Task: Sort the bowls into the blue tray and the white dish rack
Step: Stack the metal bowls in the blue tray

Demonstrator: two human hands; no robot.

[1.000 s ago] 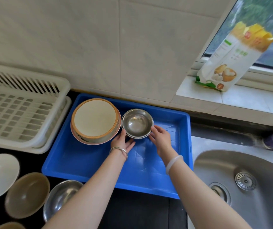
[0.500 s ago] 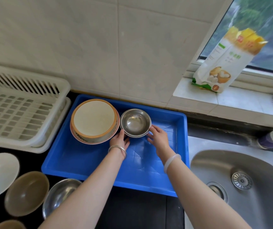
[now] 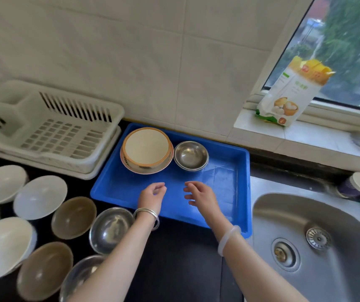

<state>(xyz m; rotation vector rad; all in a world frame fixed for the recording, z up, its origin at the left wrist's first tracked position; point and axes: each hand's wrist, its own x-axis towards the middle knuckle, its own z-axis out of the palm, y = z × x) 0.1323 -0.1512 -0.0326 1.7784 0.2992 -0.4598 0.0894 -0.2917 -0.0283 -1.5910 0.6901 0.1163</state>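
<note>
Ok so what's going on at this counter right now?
A person is sorting bowls. The blue tray holds a stack of cream bowls and a stack of steel bowls side by side. The left hand and right hand hover over the tray, holding nothing. More bowls wait on the counter at left, and no bowls show in the white dish rack.
</note>
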